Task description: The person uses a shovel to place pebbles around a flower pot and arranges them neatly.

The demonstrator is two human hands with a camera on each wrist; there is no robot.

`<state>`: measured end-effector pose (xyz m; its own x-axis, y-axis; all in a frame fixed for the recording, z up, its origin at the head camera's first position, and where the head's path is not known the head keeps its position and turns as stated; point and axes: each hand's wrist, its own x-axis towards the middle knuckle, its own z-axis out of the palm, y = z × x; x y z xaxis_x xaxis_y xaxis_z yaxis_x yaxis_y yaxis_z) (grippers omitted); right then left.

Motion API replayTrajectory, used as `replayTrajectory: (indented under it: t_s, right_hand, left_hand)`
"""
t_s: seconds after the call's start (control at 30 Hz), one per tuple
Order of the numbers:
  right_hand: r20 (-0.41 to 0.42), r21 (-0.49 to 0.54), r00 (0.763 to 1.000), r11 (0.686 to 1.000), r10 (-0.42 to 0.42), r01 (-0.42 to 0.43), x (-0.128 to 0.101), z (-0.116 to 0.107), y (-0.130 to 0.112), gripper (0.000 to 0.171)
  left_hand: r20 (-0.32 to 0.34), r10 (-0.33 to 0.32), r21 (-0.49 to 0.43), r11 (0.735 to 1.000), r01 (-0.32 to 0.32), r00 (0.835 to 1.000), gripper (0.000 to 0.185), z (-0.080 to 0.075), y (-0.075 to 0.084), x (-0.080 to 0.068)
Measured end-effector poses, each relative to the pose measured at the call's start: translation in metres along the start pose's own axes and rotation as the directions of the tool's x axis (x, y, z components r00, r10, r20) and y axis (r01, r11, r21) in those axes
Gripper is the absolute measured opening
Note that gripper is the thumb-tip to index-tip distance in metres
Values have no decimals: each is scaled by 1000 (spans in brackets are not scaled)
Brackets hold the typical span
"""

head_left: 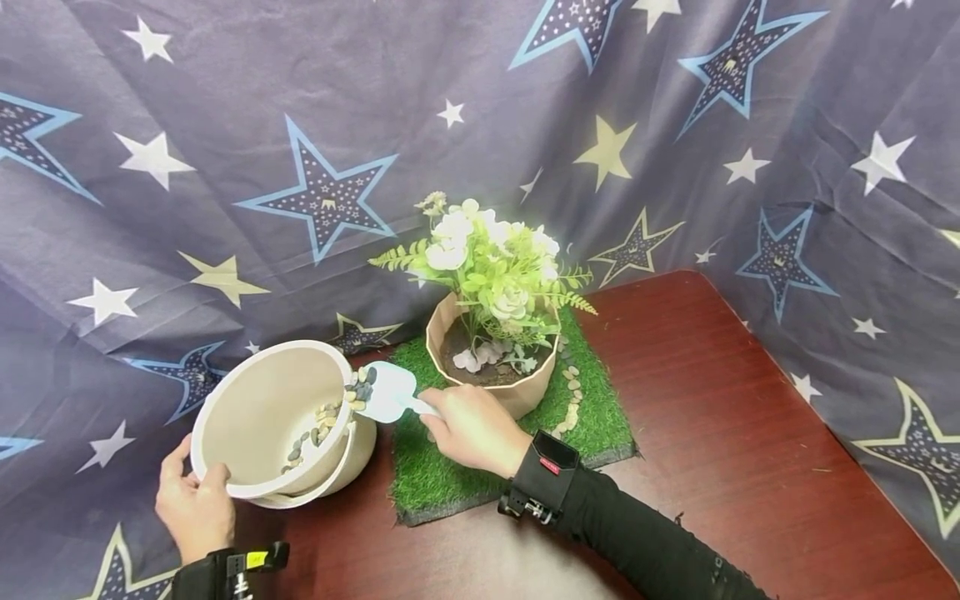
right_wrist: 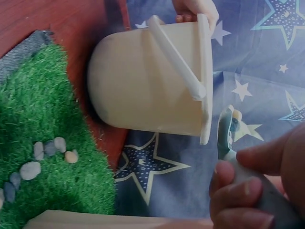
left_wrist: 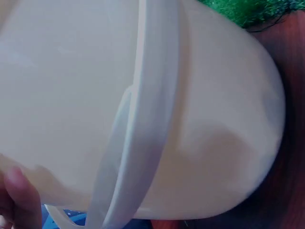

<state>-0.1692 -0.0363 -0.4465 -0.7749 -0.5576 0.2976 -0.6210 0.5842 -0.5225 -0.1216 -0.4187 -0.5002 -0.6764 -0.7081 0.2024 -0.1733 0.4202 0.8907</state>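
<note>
A cream plastic bucket [head_left: 255, 417] is tipped toward me on the red-brown table, with pebbles [head_left: 318, 429] lying inside. My left hand [head_left: 193, 504] grips its near rim; in the left wrist view the bucket wall [left_wrist: 205, 119] fills the frame. My right hand [head_left: 472, 429] holds a pale blue scoop [head_left: 386, 392] by its handle, the scoop's bowl at the bucket's mouth with several pebbles on it. The right wrist view shows the bucket [right_wrist: 147, 86] from outside, the scoop [right_wrist: 226, 131] and my fingers [right_wrist: 238, 191] round the handle.
A beige pot [head_left: 517, 392] with white flowers and dark soil stands on a green turf mat [head_left: 450, 475]. A line of pebbles [head_left: 572, 400] lies on the mat right of the pot. Star-patterned cloth [head_left: 300, 167] closes in the back and sides.
</note>
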Motion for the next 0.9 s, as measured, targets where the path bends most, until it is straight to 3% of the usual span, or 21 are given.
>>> replayTrajectory:
  t_s: [0.2,0.5,0.7,0.9]
  right_hand:
    - [-39,-9,999,999,31,-31,-9,14,5,12]
    - [-93,-34,994,997,64,-67,-28,43,15,6]
    - [-115,-47,979,984,166,-172,-42,74,23,20]
    - [-109,-18,970,975,219,-223,-48,113,24,11]
  left_hand:
    - [15,-21,48,999,21,1000,67,0,-1,7]
    - [37,-42,13,999,42,998,69,1,1,7]
    - [35,-32,-15,999,32,999,68,3,1,7]
    - [34,-51,-84,995,54,998,68,3,1,7]
